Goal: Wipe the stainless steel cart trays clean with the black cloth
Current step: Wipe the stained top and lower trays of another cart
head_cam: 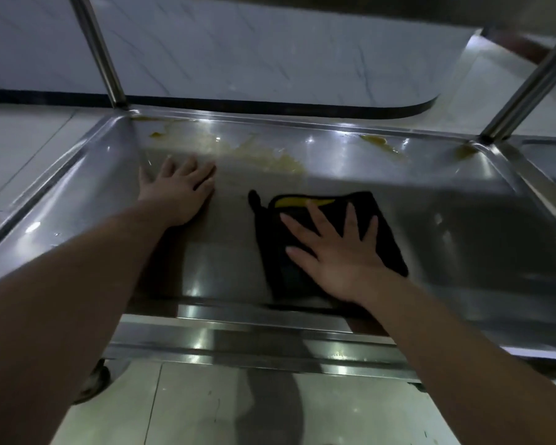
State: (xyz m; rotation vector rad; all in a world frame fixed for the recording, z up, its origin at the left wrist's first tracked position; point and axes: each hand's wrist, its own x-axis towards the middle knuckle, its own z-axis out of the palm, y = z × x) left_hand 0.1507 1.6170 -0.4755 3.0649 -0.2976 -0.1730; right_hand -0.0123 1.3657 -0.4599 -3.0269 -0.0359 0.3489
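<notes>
Two bare hands rest on a stainless steel cart tray, the right one pressing a black cloth flat.

The right hand [337, 252] lies open, fingers straight and spread, on the black cloth [389, 248] near the front middle of the tray [77, 175]. The left hand [180, 191] rests open and flat on the bare tray floor to the left. Yellowish smears [270, 155] streak the far side, apart from the cloth. Wiping well probably calls for even palm pressure, overlapping strokes pushed toward those smears, and care in the far corners.
</notes>
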